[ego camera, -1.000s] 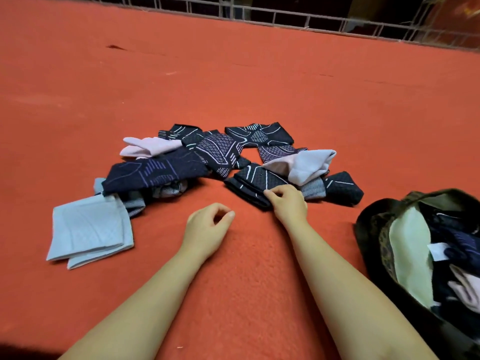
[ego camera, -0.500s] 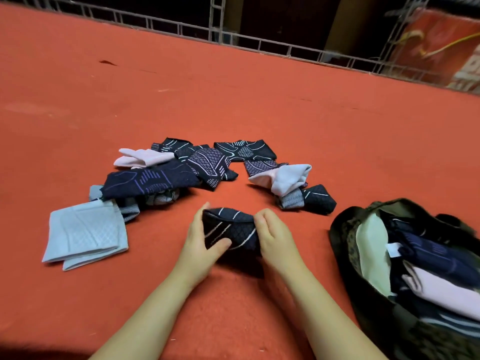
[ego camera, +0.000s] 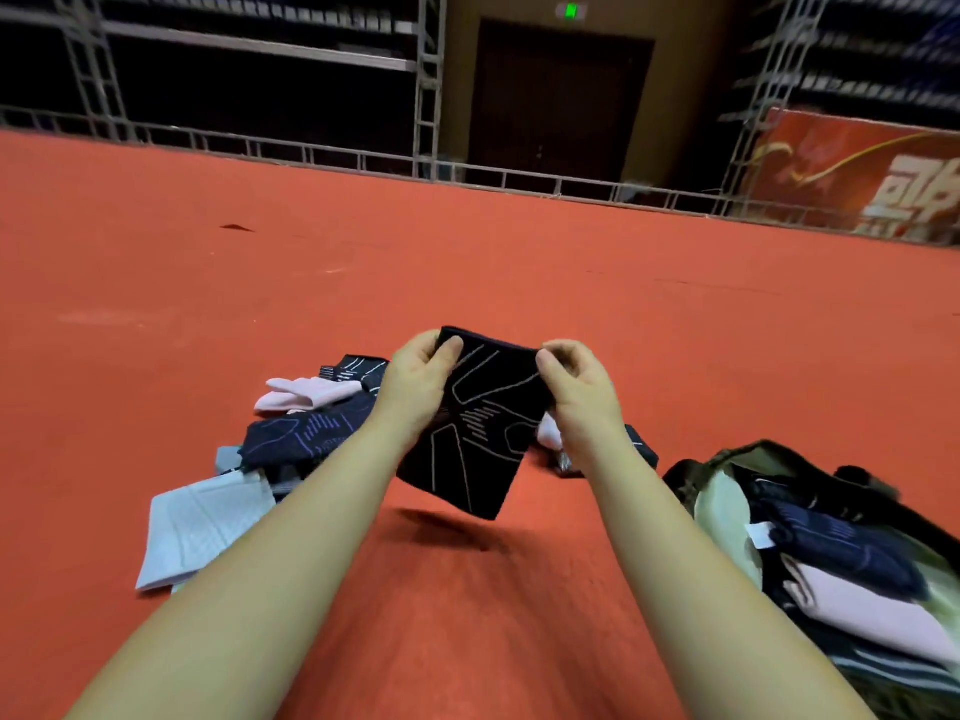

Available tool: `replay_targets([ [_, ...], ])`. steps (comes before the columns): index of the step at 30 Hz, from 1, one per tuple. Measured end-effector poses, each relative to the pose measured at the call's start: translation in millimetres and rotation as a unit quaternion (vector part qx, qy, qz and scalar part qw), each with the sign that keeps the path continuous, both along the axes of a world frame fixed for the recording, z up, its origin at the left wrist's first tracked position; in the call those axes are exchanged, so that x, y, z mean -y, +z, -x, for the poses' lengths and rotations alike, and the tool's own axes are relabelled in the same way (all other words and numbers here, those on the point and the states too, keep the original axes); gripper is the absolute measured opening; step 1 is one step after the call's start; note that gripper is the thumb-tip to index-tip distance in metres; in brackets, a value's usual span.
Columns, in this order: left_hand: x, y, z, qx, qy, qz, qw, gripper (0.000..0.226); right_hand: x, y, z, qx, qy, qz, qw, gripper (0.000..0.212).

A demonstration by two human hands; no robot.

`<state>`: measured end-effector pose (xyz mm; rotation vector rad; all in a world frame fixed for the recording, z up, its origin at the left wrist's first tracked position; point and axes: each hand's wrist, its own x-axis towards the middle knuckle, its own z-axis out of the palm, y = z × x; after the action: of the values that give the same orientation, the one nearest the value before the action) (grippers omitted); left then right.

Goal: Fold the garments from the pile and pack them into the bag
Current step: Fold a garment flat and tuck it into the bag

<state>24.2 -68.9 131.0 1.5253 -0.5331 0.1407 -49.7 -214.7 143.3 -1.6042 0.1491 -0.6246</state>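
Both hands up: left hand (ego camera: 415, 379) and right hand (ego camera: 576, 379) each pinch a top corner of the dark patterned garment (ego camera: 480, 423), hanging above the red floor (ego camera: 467, 262). Keep those corners level, I'd say, before folding for the bag (ego camera: 727, 491).

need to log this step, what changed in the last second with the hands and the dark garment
The right hand pulled the dark patterned garment out of the pile, the left hand joined, and both lifted it off the red carpet; it now hangs from its top corners. Pile and bag stayed put.
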Motion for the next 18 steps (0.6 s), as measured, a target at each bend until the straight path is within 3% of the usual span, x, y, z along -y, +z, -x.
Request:
replay_targets([
  [3,-6.5,13.7,10.6,-0.008,-0.04,0.016,0.999,0.018,-7.3,18.2,12.1,0.06,-0.036,0.063,0.996,0.018],
  [5,-13.5,-4.9,29.1,-0.046,-0.051,-0.004,0.998,0.018,-10.4,1.7,22.7,0.038,-0.044,0.101,0.993,0.019],
  [8,-29.7,-54.7,70.8,-0.203,-0.087,0.0,0.975,0.02,-10.1,-55.0,39.9,-0.078,-0.024,0.11,0.991,0.019],
  [10,-39.7,-89.2,93.0,-0.359,-0.139,0.002,0.923,0.021,-11.1,-101.6,53.9,-0.191,-0.002,0.117,0.975,0.018],
  [12,-48.6,-118.9,104.9,-0.447,-0.147,-0.036,0.882,0.022,-15.2,-141.6,69.6,-0.278,0.01,0.123,0.953,0.016],
  [14,-53.7,-133.9,110.1,-0.481,-0.149,-0.057,0.862,0.023,-19.1,-162.5,80.8,-0.315,0.017,0.119,0.941,0.012],
  [18,-57.7,-137.5,108.6,-0.445,-0.143,-0.137,0.873,0.018,-21.7,-163.9,82.9,-0.3,0.009,0.176,0.938,0.003],
])
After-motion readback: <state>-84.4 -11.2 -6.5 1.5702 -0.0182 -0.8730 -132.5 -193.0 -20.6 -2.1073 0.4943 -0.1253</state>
